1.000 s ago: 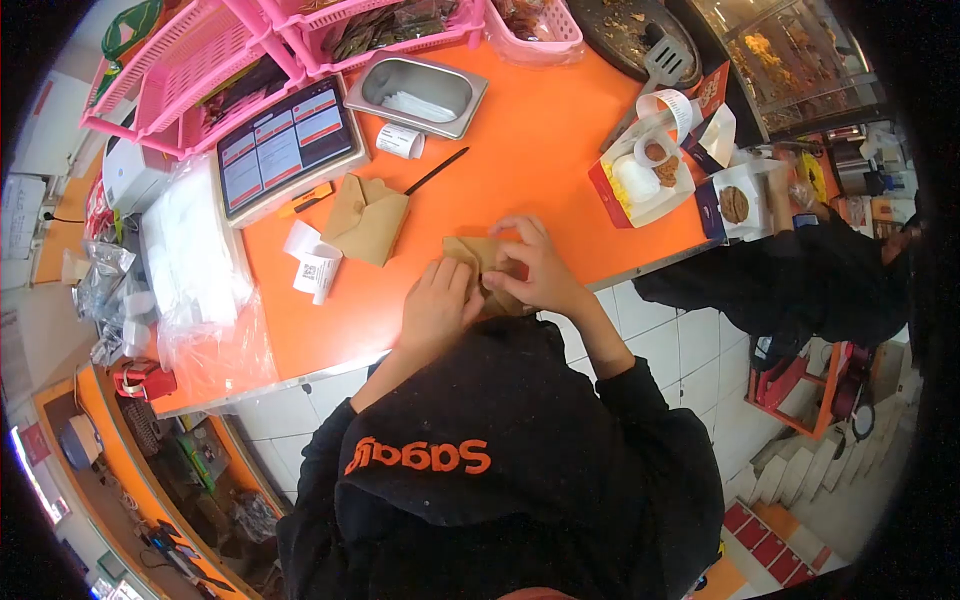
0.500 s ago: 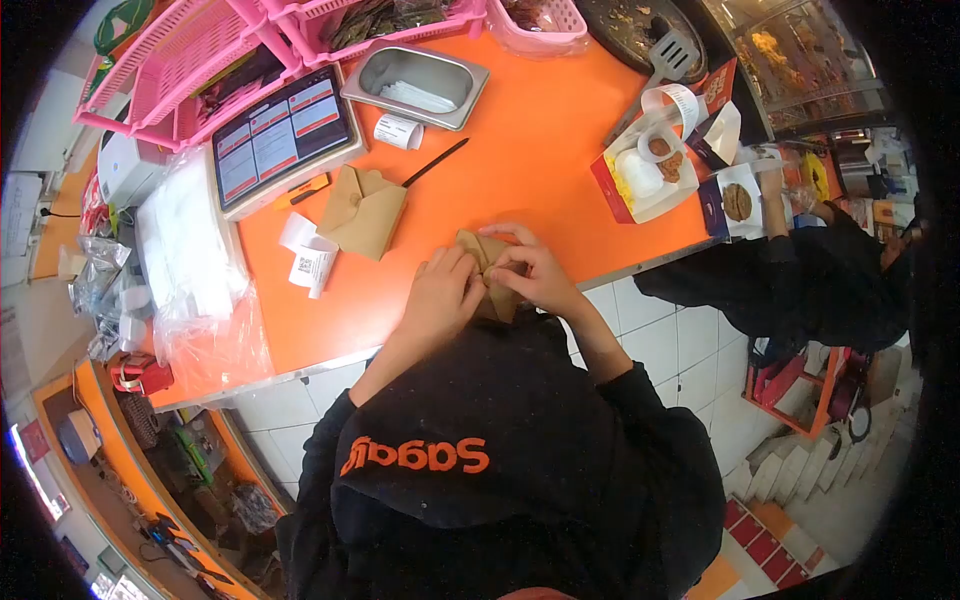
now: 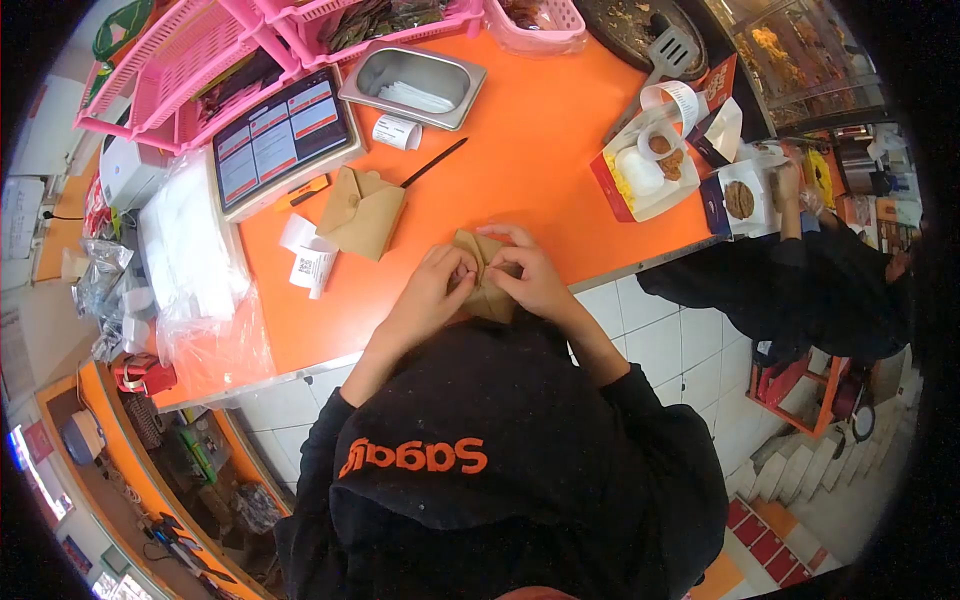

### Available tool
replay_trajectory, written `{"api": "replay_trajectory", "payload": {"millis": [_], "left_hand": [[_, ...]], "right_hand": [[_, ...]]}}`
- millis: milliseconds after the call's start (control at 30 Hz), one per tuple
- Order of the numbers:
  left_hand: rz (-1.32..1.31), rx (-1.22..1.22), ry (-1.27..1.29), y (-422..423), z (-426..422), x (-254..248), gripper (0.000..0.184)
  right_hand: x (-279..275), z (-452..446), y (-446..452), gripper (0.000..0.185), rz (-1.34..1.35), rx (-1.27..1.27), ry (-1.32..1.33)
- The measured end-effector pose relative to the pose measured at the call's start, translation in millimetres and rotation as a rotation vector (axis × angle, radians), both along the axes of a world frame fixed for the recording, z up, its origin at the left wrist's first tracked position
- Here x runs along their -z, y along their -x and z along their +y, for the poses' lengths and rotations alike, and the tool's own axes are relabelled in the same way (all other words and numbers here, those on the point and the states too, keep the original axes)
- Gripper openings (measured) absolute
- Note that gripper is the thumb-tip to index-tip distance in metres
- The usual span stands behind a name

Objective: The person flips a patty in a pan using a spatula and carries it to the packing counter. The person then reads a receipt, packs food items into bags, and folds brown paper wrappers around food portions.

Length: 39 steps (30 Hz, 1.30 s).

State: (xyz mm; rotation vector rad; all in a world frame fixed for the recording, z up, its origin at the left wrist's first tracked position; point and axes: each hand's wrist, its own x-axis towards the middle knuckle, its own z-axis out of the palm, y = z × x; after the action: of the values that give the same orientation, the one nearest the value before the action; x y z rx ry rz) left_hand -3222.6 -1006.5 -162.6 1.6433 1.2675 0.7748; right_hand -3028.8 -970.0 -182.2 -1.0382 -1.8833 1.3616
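Observation:
A small brown paper food box (image 3: pixel 490 303) is at the near edge of the orange counter, close to my body. My left hand (image 3: pixel 436 288) has its fingers curled and pinched at the box's left side. On the other side, my right hand (image 3: pixel 530 278) pinches the folded flaps at the top of the same box. The fingers hide part of the flaps. Farther up and left lies a second brown paper box (image 3: pixel 362 215) with its lid folded over. Beside it is a white printed receipt (image 3: pixel 312 268).
A tablet (image 3: pixel 283 140), an orange cutter (image 3: pixel 302 191), a black stick (image 3: pixel 436 162) and a steel tray (image 3: pixel 414 85) lie beyond. At right are an opened meal box (image 3: pixel 645 175), a spatula (image 3: pixel 668 62) and a co-worker (image 3: pixel 800 280) handling another box (image 3: pixel 742 200). Plastic bags (image 3: pixel 190 235) lie left.
My left fingers have curled in more, and my right fingers have shifted slightly on the box's flaps. The co-worker's hand has moved a little at the right.

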Motion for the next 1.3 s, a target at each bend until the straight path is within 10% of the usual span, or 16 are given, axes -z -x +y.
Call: {"api": "replay_trajectory", "payload": {"millis": [800,1300], "left_hand": [[-0.060,0.079,0.096,4.0,10.1,-1.0,0.012],[0.353,-0.053,-0.488,-17.6,-3.7,24.4,0.017]], "right_hand": [[-12.3,0.7,-3.6,0.006,-0.106,-0.141,-0.059],[1.9,-2.6,3.9,0.006,-0.025,-0.010,-0.006]]}}
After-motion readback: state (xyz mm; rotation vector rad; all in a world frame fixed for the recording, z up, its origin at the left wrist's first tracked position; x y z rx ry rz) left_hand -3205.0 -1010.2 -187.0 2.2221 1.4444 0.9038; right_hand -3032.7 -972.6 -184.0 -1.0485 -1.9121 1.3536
